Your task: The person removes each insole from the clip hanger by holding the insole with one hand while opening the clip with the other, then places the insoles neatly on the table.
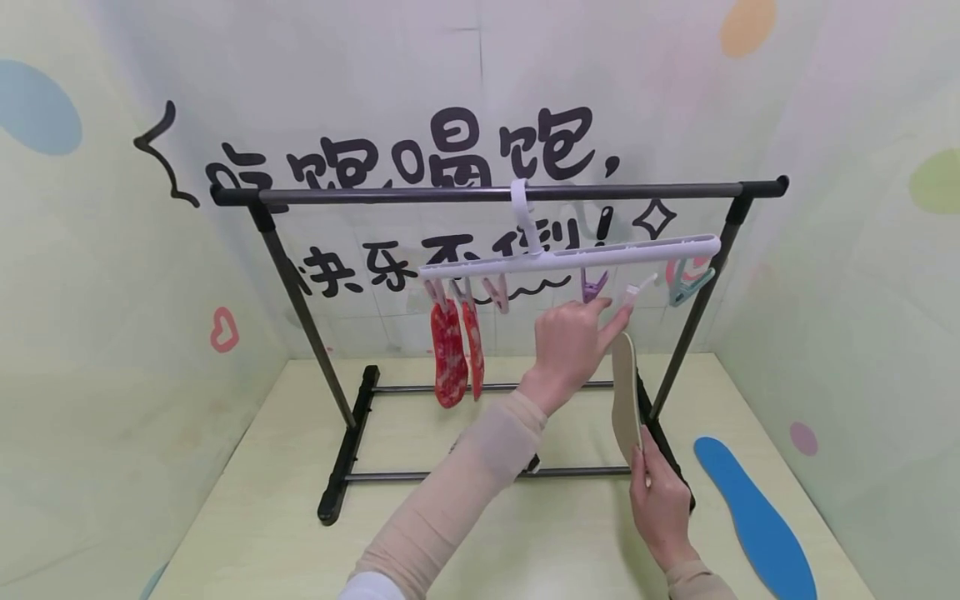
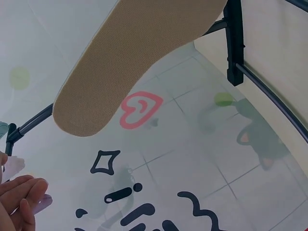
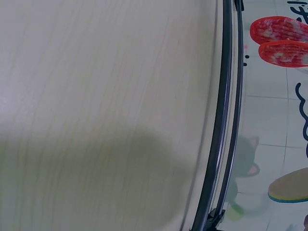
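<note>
In the head view my left hand [image 1: 573, 337] pinches a pale pink clothespin [image 1: 632, 293] under the right half of a white hanger [image 1: 622, 252]. A purple clothespin [image 1: 594, 286] hangs just beside those fingers. My right hand [image 1: 662, 500] grips the lower end of a beige insole [image 1: 624, 400], holding it upright with its top just below the pinched clothespin. The left wrist view shows the insole's mesh face [image 2: 125, 67] close up, apart from the left fingers. Only the insole's tip [image 3: 291, 185] shows in the right wrist view.
The hanger hooks over a black rack [image 1: 375, 196]. Two red mottled, sole-shaped pieces [image 1: 450, 354] hang from clothespins at its left; an unused pink clothespin [image 1: 497, 293] and a teal one [image 1: 688, 283] hang elsewhere. A blue insole [image 1: 757, 521] lies on the table [image 1: 262, 517] at right.
</note>
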`<state>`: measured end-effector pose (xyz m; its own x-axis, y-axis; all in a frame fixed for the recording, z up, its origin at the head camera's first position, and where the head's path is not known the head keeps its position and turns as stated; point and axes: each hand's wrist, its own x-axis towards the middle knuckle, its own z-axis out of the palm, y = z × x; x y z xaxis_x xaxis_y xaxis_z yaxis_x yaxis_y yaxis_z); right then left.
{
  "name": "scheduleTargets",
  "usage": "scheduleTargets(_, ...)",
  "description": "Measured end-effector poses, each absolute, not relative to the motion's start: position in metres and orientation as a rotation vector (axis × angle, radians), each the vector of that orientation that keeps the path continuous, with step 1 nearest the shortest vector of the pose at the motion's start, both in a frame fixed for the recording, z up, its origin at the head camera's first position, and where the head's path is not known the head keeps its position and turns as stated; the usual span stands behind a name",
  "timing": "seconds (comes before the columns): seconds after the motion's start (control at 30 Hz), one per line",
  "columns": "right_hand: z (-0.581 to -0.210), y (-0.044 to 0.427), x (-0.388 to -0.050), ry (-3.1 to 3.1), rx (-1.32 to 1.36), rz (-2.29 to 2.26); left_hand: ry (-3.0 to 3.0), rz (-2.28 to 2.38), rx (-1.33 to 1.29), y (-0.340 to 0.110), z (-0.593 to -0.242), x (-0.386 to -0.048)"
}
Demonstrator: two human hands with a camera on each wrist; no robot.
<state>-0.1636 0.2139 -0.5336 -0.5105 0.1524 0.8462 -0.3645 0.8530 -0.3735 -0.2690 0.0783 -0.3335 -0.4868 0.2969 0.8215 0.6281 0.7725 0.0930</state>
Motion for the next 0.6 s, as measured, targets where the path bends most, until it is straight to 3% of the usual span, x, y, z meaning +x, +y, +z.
scheduleTargets(0.6,-0.531,0.228,-0.154,-2.03,-0.098,0.738,-2.176,-0.561,-0.656,0.054,-0.356,-0.26)
